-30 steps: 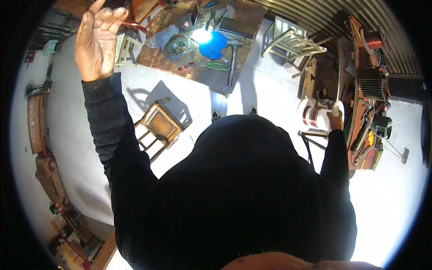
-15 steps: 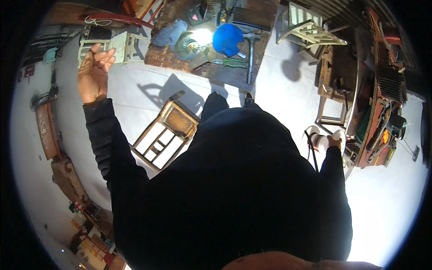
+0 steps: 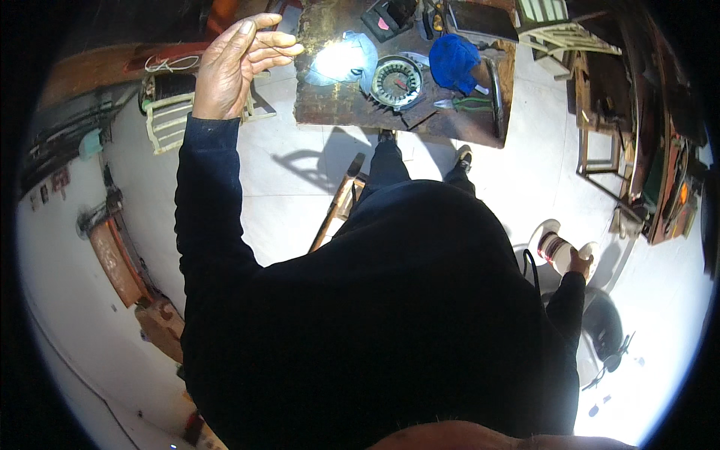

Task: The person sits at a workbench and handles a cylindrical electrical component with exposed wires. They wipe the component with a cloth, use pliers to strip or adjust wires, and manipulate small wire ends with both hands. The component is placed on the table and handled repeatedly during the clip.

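Note:
My left hand (image 3: 226,73) is raised at the upper left, beside the left edge of a worn wooden table (image 3: 319,109). Its fingers stretch out to the right and stand apart, with nothing visible in them. Low on the right, my right hand (image 3: 580,262) grips a spool of reddish wire (image 3: 552,249) by one of its pale flanges. On the table lies a round slotted motor stator (image 3: 377,81), between a pale blue cap (image 3: 341,60) under bright light and a bright blue cap (image 3: 453,63). Green-handled pliers (image 3: 472,104) and a hammer (image 3: 496,94) are farther right.
A wooden chair (image 3: 337,206) stands partly hidden by my body, left of my legs. Pale slatted chairs stand at the upper left (image 3: 171,124) and upper right (image 3: 574,37). Along the right is a cluttered wooden bench (image 3: 660,180); a dark round object (image 3: 602,322) sits behind my right arm.
My left hand has moved up and right, toward the table's left edge. My right hand, still holding the wire spool, is slightly lower and farther right. The view has shifted, showing the table farther right.

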Action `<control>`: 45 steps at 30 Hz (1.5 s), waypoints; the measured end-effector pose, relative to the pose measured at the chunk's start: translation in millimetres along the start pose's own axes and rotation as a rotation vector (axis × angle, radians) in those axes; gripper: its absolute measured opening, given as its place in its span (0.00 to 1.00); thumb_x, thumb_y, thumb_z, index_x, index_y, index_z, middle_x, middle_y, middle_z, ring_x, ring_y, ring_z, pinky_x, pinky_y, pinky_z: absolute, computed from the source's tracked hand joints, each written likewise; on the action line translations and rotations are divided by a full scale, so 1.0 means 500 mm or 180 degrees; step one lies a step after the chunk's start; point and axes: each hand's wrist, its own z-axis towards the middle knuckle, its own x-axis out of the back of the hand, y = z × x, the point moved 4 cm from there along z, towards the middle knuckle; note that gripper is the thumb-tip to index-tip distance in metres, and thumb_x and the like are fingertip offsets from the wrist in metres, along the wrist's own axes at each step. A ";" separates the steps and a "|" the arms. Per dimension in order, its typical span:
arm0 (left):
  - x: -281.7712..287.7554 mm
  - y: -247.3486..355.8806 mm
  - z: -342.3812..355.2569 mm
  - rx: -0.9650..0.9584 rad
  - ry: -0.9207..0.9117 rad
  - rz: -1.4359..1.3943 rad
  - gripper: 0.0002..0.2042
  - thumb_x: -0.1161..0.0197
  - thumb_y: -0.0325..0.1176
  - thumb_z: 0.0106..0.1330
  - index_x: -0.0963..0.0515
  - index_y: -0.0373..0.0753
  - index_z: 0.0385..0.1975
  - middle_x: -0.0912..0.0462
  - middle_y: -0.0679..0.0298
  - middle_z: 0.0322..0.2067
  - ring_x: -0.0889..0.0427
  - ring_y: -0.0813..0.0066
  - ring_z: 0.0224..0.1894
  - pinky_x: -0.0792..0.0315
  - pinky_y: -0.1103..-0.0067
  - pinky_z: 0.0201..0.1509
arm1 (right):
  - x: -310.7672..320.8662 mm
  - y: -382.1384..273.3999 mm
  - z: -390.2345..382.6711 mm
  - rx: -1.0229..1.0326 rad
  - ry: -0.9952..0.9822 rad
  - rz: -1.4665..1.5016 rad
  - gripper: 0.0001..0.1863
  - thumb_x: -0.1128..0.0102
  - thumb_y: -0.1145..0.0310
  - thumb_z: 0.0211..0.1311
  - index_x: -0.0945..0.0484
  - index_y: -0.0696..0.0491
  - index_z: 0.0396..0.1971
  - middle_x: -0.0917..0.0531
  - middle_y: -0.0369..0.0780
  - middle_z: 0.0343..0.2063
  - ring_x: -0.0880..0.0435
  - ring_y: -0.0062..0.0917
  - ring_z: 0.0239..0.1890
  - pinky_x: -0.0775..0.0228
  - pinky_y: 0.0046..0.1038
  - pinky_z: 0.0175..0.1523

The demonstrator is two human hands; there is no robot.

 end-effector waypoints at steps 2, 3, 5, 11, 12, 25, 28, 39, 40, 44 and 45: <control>-0.001 0.003 0.015 0.0004 -0.0338 -0.0167 0.21 0.57 0.41 0.89 0.23 0.32 0.63 0.10 0.46 0.48 0.07 0.55 0.52 0.10 0.68 0.55 | -0.027 0.024 -0.082 -0.0002 -0.0120 -0.0019 0.66 0.21 0.32 0.46 0.45 0.41 0.83 0.17 0.55 0.64 0.21 0.54 0.69 0.35 0.50 0.75; -0.006 0.006 0.022 -0.0053 -0.0495 -0.0238 0.21 0.57 0.42 0.89 0.23 0.32 0.63 0.10 0.46 0.48 0.07 0.55 0.52 0.10 0.68 0.54 | -0.045 0.034 -0.113 -0.0094 -0.0230 -0.0088 0.66 0.22 0.31 0.46 0.45 0.42 0.83 0.18 0.56 0.65 0.21 0.53 0.69 0.35 0.49 0.75; -0.028 0.004 0.033 0.0125 -0.0727 -0.0500 0.22 0.56 0.42 0.89 0.24 0.31 0.64 0.11 0.45 0.50 0.08 0.53 0.53 0.10 0.67 0.54 | -0.083 0.055 -0.170 -0.0035 -0.0369 0.0233 0.66 0.22 0.34 0.46 0.44 0.47 0.83 0.20 0.58 0.67 0.22 0.52 0.71 0.34 0.47 0.75; -0.169 0.003 0.028 0.0351 -0.1169 -0.0179 0.20 0.55 0.39 0.89 0.26 0.31 0.66 0.11 0.45 0.50 0.08 0.54 0.53 0.10 0.67 0.56 | -0.252 0.132 -0.284 -0.0301 -0.0789 0.0609 0.67 0.22 0.37 0.47 0.47 0.51 0.83 0.21 0.60 0.67 0.21 0.51 0.69 0.32 0.44 0.74; -0.199 0.005 0.019 0.0333 -0.1220 -0.0041 0.20 0.54 0.39 0.89 0.27 0.31 0.66 0.11 0.44 0.49 0.08 0.55 0.53 0.10 0.68 0.56 | -0.280 0.147 -0.291 -0.0311 -0.0864 0.0694 0.67 0.22 0.37 0.47 0.47 0.51 0.83 0.21 0.60 0.66 0.21 0.51 0.69 0.31 0.44 0.74; -0.587 -0.116 -0.170 0.0434 -0.3515 0.0444 0.11 0.44 0.21 0.81 0.23 0.23 0.57 0.09 0.46 0.47 0.08 0.59 0.53 0.15 0.69 0.61 | -0.427 0.057 -0.323 -0.0213 -0.0916 0.0367 0.62 0.25 0.36 0.50 0.48 0.37 0.83 0.13 0.58 0.54 0.15 0.54 0.61 0.25 0.50 0.67; -0.603 -0.189 -0.150 0.0787 -0.3644 0.0458 0.12 0.43 0.18 0.79 0.21 0.25 0.57 0.09 0.45 0.48 0.08 0.60 0.54 0.15 0.69 0.61 | -0.463 -0.039 -0.301 -0.0013 -0.0963 0.0468 0.60 0.25 0.37 0.49 0.46 0.36 0.81 0.14 0.57 0.55 0.15 0.54 0.61 0.26 0.52 0.68; -0.618 -0.370 0.024 0.0868 -0.3867 -0.0180 0.10 0.50 0.24 0.84 0.26 0.27 0.57 0.10 0.45 0.38 0.06 0.50 0.42 0.10 0.57 0.50 | -0.774 -0.264 -0.247 0.0064 -0.0914 0.0281 0.59 0.22 0.43 0.49 0.41 0.44 0.81 0.16 0.57 0.59 0.22 0.54 0.68 0.36 0.52 0.75; -0.619 -0.383 0.037 0.0785 -0.3887 -0.0062 0.10 0.49 0.25 0.84 0.26 0.27 0.57 0.10 0.46 0.37 0.07 0.51 0.43 0.10 0.58 0.50 | -0.805 -0.279 -0.252 0.0094 -0.0948 0.0289 0.59 0.22 0.43 0.49 0.41 0.44 0.81 0.16 0.58 0.58 0.22 0.54 0.67 0.36 0.52 0.75; -0.647 -0.426 0.092 0.0555 -0.4016 0.0204 0.14 0.48 0.30 0.85 0.31 0.30 0.63 0.12 0.47 0.37 0.08 0.54 0.43 0.11 0.60 0.51 | -0.916 -0.314 -0.232 0.0271 -0.0880 0.0398 0.60 0.21 0.40 0.46 0.39 0.44 0.80 0.15 0.59 0.56 0.18 0.54 0.63 0.31 0.50 0.72; -0.652 -0.436 0.100 0.0586 -0.3920 0.0289 0.15 0.48 0.32 0.86 0.32 0.31 0.64 0.12 0.47 0.38 0.08 0.54 0.43 0.11 0.60 0.51 | -0.944 -0.330 -0.234 0.0299 -0.0593 0.0282 0.59 0.21 0.38 0.45 0.37 0.43 0.78 0.13 0.58 0.52 0.15 0.55 0.59 0.27 0.51 0.68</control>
